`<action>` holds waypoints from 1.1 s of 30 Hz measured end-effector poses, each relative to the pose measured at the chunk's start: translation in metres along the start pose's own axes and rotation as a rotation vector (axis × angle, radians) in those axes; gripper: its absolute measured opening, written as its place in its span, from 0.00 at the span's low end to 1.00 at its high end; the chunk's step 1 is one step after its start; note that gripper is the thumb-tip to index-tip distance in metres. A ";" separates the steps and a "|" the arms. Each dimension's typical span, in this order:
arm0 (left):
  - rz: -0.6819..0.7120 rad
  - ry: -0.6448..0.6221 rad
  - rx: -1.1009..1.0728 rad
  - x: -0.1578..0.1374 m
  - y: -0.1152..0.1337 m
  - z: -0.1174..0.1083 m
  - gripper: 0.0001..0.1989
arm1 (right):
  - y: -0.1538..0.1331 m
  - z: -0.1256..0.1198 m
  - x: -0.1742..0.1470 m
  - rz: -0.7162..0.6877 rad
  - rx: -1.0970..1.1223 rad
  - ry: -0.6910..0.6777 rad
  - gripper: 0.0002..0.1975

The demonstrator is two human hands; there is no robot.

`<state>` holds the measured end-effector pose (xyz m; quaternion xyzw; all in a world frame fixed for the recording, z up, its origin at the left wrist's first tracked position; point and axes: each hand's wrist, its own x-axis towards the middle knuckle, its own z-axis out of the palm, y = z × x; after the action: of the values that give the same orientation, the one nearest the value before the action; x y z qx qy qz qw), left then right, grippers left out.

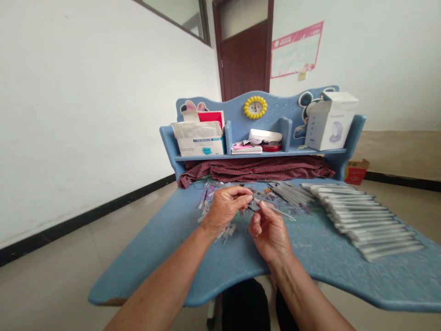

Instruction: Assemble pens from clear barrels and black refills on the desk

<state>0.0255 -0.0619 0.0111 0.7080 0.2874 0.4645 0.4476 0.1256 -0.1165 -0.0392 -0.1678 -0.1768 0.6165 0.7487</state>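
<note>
Above the blue desk (165,230), my right hand (272,232) is closed around a slim clear pen (285,214), whose pointed end sticks out to the right. My left hand (223,206) pinches at the pen's other end, thumb against forefinger. What lies between those left fingertips is too small and hidden to make out. Small pale pieces (226,232), perhaps pen caps, lie under and beside my left hand. Just beyond my right hand is a bunch of loose clear tubes (292,194), like pen barrels. A long row of similar pens (375,225) covers the desk's right side.
A folded red checked cloth (262,169) runs along the back, under a blue shelf (213,157). On the shelf stand a mask box (201,146), a round red tin (271,148) and a white carton (331,124). A yellow-rimmed dial (255,107) hangs above.
</note>
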 end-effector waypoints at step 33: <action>-0.117 -0.284 0.171 -0.001 0.005 -0.011 0.16 | -0.002 -0.002 -0.005 -0.024 -0.096 0.108 0.12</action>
<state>0.0147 -0.0606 0.0171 0.7841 0.3006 0.3068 0.4480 0.1269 -0.1215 -0.0403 -0.2342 -0.1675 0.5885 0.7555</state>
